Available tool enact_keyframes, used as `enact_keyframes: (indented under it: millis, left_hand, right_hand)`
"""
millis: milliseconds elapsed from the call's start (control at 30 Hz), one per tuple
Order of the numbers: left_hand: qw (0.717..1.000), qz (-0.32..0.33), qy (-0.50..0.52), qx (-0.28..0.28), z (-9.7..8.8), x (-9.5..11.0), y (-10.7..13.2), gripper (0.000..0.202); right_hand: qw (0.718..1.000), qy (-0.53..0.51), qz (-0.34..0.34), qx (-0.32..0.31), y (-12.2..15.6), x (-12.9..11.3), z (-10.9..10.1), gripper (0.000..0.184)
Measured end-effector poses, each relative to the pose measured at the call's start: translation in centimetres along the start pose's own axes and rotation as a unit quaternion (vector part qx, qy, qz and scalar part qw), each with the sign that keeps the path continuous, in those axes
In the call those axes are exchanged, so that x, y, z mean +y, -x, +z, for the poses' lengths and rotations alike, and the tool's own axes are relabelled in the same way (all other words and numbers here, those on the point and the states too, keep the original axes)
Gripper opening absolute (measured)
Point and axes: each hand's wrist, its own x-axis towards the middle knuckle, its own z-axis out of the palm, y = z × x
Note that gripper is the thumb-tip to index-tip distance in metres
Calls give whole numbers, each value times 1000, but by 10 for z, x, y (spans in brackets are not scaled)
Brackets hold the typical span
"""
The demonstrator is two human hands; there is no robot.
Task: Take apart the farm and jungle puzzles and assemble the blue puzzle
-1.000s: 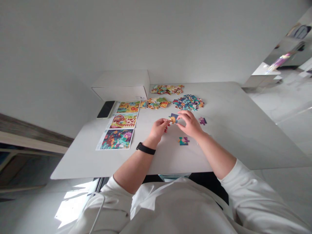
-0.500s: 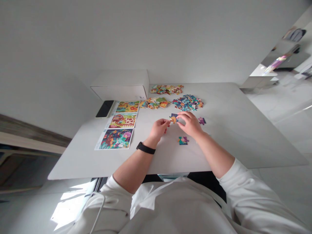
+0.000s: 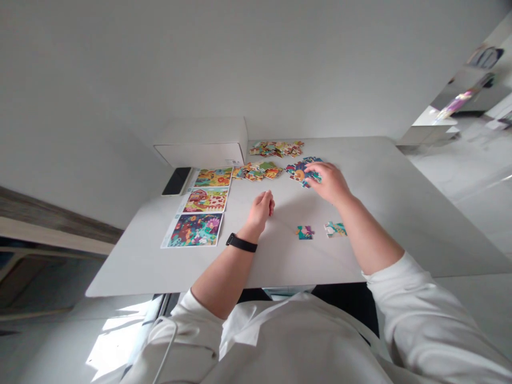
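Note:
My right hand (image 3: 331,182) reaches out over the blue pile of puzzle pieces (image 3: 298,172). Its bent fingers pinch a blue and orange piece at the pile's near edge. My left hand (image 3: 262,207), with a black watch on the wrist, rests on the white table (image 3: 132,256) with its fingers curled; what is inside them is hidden. Two loose pieces lie near my right forearm: a teal and purple one (image 3: 304,232) and a teal and white one (image 3: 334,229), partly covered by the arm.
Two more piles of pieces (image 3: 259,170) (image 3: 276,148) lie further back. Three picture sheets (image 3: 206,200) lie in a column at the left, with a black phone (image 3: 177,180) beside them. A white box (image 3: 202,141) stands against the wall.
My right hand has moved away from my left hand, back and right to the blue pile, taking the blue and orange piece along. My left hand has stayed put and curled.

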Motion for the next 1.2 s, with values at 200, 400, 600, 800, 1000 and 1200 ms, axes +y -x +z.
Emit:
enact_keyframes:
  millis: [200, 400, 600, 800, 1000, 1200]
  left_hand:
    - [996, 29, -78, 17, -8, -5, -9, 29]
    - [943, 171, -286, 1, -10, -12, -5, 8]
    - [896, 235, -368, -75, -8, -20, -3, 27]
    - [873, 241, -408, -115, -7, -28, -6, 36]
    - [867, 235, -425, -117, -8, -27, -5, 32]
    - [868, 229, -428, -105, -7, -27, -7, 28]
  right_hand:
    - [992, -11, -29, -124, 6, -2, 55, 22]
    - [984, 26, -35, -171, 23, 2, 78, 23]
    - [982, 47, -46, -180, 24, 5, 76, 31]
    - [983, 10, -37, -181, 21, 6, 72, 35]
    - [997, -47, 59, -19, -1, 16, 25, 23]
    - [987, 21, 144, -61, -21, 37, 17, 17]
